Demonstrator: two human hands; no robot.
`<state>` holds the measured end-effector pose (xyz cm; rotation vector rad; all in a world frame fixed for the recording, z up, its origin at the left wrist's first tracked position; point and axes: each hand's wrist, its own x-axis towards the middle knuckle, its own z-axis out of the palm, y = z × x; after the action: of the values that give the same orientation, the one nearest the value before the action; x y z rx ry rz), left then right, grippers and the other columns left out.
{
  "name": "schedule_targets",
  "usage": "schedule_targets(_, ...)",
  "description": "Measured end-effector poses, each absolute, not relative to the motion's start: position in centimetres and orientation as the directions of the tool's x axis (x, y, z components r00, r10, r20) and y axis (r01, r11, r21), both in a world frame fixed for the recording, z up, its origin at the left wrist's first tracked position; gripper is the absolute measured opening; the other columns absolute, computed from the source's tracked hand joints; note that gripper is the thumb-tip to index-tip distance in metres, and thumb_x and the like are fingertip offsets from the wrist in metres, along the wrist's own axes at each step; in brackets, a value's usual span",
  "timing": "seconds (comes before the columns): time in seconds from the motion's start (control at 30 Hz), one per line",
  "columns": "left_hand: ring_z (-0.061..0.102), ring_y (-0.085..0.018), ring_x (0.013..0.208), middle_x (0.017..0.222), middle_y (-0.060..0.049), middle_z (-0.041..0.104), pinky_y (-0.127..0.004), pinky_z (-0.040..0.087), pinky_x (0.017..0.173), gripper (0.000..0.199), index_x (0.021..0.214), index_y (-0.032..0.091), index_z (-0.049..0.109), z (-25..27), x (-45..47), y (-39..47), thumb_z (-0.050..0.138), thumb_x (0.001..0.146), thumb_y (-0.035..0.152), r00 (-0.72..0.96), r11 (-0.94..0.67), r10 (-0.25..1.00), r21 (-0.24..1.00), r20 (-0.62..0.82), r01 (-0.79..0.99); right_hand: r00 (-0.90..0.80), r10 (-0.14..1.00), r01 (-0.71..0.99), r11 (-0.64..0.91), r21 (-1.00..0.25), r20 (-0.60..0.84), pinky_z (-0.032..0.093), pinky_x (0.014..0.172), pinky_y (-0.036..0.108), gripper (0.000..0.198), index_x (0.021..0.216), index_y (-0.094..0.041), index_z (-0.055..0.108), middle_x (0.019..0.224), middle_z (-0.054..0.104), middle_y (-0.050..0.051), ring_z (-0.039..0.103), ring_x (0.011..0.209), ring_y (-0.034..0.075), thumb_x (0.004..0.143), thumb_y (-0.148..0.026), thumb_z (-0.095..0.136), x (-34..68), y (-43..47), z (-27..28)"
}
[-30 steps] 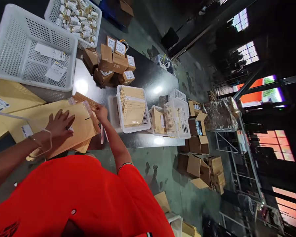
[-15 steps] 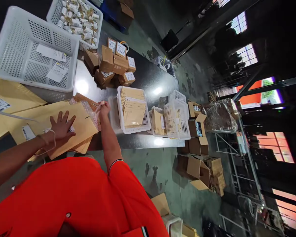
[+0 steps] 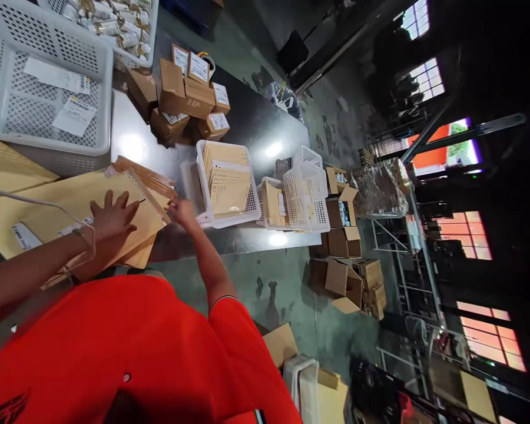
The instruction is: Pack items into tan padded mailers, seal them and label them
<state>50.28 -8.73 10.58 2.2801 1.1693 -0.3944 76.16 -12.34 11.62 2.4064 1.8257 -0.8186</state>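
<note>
A tan padded envelope (image 3: 79, 197) lies at a slant on the table, on top of other envelopes. My left hand (image 3: 112, 221) is spread flat on it, partly over a white label. At its right end runs a flap edge with a translucent strip. My right hand (image 3: 182, 213) pinches at the corner of that flap; the fingertips are partly hidden. Just right of this hand, a pale pinkish strip (image 3: 203, 219) shows beside the basket. Behind the flap lies a stack of brown envelopes (image 3: 143, 176). A white cord (image 3: 48, 203) crosses my left wrist.
A white basket of upright envelopes (image 3: 227, 222) stands right of my hands, with more baskets (image 3: 307, 203) beyond. Small cartons (image 3: 172, 88) are piled behind. At the left are a basket with labels (image 3: 101, 100) and one of bottles (image 3: 126, 38). Open boxes (image 3: 342, 277) sit past the table end.
My right hand has lowered slightly and now sits at the flap's corner; the crumpled clear strip it held across the flap has moved away. My left hand still presses the envelope. The view has shifted.
</note>
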Motion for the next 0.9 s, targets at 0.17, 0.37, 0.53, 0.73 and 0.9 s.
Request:
schedule_targets(0.17,0.015,-0.063,0.185,0.203,-0.027,0.027,-0.094,0.039,0.13,0.077,0.191,0.02,0.054,9.5,50.2,-9.5,0.068,0.118,0.04,0.543,-0.46,0.685,0.289,-0.486,0.84,0.031,0.872,0.931,-0.203,-0.304,-0.488,0.058,0.099,0.024,0.032,0.138,-0.02,0.093,0.135,0.089,0.007,0.08,0.123,0.021,0.118,-0.015,0.068,72.5,-11.8,9.2)
schedule_targets(0.37,0.031,-0.061,0.178,0.195,-0.032,0.04,-0.087,0.046,0.126,0.069,0.177,0.01,0.063,8.7,50.4,-9.5,0.071,0.115,0.04,0.53,-0.447,0.744,0.287,-0.406,0.847,-0.054,0.865,0.96,-0.092,-0.264,-0.499,0.066,0.096,0.033,0.039,0.161,-0.015,0.077,0.155,0.08,0.015,0.082,0.126,0.027,0.128,-0.023,0.057,68.1,-14.7,8.3)
schedule_targets(0.53,0.027,-0.05,0.187,0.195,-0.036,0.041,-0.078,0.019,0.149,0.084,0.178,-0.004,0.056,7.7,50.9,-5.9,0.079,0.106,0.034,0.628,-0.537,0.698,0.33,-0.343,0.777,-0.047,0.869,0.962,-0.092,-0.255,-0.492,0.07,0.098,0.034,0.06,0.187,-0.014,0.05,0.163,0.072,0.02,0.079,0.136,0.029,0.133,-0.039,0.05,66.8,-16.9,6.7)
schedule_targets(0.73,0.019,-0.057,0.188,0.2,-0.035,0.029,-0.072,0.021,0.149,0.094,0.186,-0.014,0.038,5.3,50.2,-3.3,0.055,0.116,0.045,0.578,-0.456,0.735,0.374,-0.354,0.808,-0.041,0.875,0.958,-0.104,-0.269,-0.483,0.069,0.112,0.041,0.085,0.191,-0.013,0.045,0.161,0.07,0.024,0.07,0.144,0.035,0.124,-0.058,0.071,66.2,-17.9,4.3)
schedule_targets(0.9,0.021,-0.052,0.183,0.202,-0.032,0.025,-0.067,0.023,0.147,0.092,0.187,-0.009,0.033,7.0,50.3,-3.6,0.051,0.124,0.055,0.493,-0.348,0.789,0.396,-0.366,0.85,0.11,0.862,0.908,-0.289,-0.303,-0.494,0.065,0.106,0.035,0.084,0.185,-0.02,0.057,0.151,0.072,0.019,0.072,0.135,0.034,0.115,-0.058,0.086,65.5,-19.4,4.1)
